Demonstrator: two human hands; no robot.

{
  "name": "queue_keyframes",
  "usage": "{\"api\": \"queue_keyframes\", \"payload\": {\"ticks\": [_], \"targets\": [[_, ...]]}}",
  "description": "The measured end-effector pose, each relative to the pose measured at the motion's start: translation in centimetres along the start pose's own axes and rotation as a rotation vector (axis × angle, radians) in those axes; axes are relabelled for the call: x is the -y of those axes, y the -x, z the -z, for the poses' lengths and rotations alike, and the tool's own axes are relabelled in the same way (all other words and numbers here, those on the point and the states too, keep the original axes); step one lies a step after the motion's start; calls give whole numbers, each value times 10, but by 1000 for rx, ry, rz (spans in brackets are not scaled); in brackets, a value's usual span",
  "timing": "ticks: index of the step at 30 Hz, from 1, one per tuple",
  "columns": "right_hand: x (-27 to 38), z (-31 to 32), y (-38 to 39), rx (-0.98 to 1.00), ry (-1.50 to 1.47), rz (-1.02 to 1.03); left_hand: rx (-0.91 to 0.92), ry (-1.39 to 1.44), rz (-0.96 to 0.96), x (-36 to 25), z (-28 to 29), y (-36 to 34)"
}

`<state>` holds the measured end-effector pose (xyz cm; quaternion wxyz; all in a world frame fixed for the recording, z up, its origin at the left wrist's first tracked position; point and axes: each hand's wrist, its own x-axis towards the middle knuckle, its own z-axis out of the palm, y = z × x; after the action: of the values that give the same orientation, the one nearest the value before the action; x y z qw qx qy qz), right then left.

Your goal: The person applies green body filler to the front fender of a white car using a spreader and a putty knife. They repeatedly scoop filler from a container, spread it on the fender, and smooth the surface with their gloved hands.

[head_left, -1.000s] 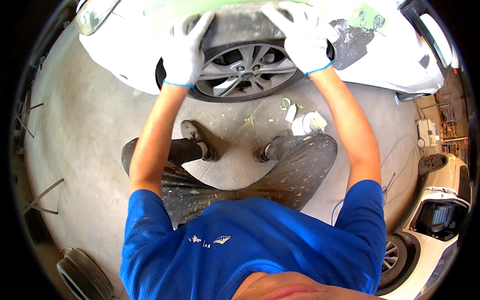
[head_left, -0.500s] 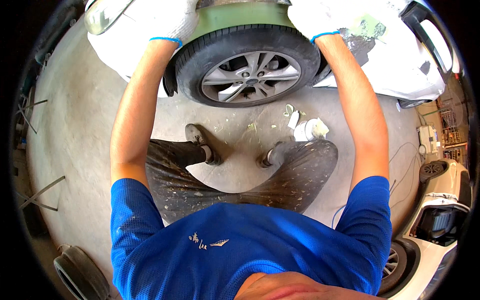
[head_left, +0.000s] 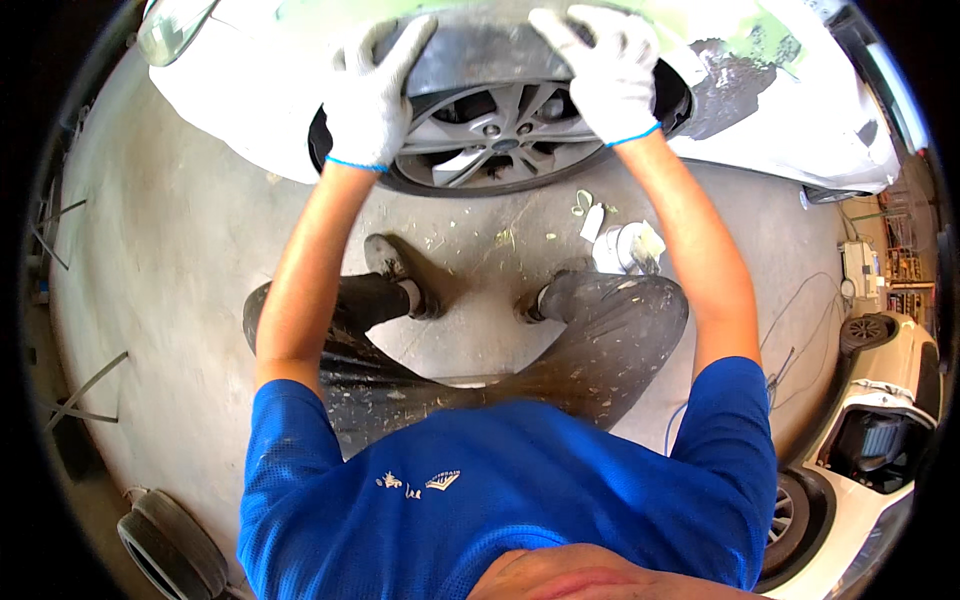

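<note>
A dark grey, shiny sheet-like piece point(head_left: 475, 58) spans the gap between my gloved hands, in front of the wheel arch. It covers the top of the wheel point(head_left: 505, 145); its exact kind I cannot make out. My left hand point(head_left: 375, 95), in a white knit glove with a blue cuff, holds its left end, the thumb lying along it. At the other end, my right hand point(head_left: 612, 80), gloved alike, holds on with the thumb on the face. Some of the fingers wash out against the white car body point(head_left: 240, 95). Green and grey patches point(head_left: 735, 85) mark the bodywork on the right.
A white round container point(head_left: 628, 245) and a small white bottle point(head_left: 593, 222) stand on the floor by my right knee. Loose tyres point(head_left: 170, 545) lie at lower left, near a metal stand point(head_left: 90, 390). Another car point(head_left: 850, 470) stands at the right, with cables point(head_left: 800, 330) nearby.
Both hands have come down from the fender toward the wheel, bringing the dark grey sheet over the tyre's upper part. The car sits slightly higher in view.
</note>
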<state>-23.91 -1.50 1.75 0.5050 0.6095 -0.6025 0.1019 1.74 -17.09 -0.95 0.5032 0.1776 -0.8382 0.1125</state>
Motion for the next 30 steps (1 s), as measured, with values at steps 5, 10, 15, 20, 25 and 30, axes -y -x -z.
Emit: {"api": "queue_keyframes", "payload": {"ticks": [5,10,15,20,25,30], "targets": [[24,-1,40,135,-156,-92,57,46,9,-15,-14,34],[21,49,32,159,-222,-81,131,63,73,-35,26,28],[-2,74,-18,133,-194,-20,115,69,57,-29,55,-16],[-26,72,-76,148,-125,-42,174,-25,13,1,66,-75],[-37,68,-103,177,-133,-92,157,46,26,23,50,-98],[-46,60,-111,113,-155,-77,142,50,8,26,49,-110]]}}
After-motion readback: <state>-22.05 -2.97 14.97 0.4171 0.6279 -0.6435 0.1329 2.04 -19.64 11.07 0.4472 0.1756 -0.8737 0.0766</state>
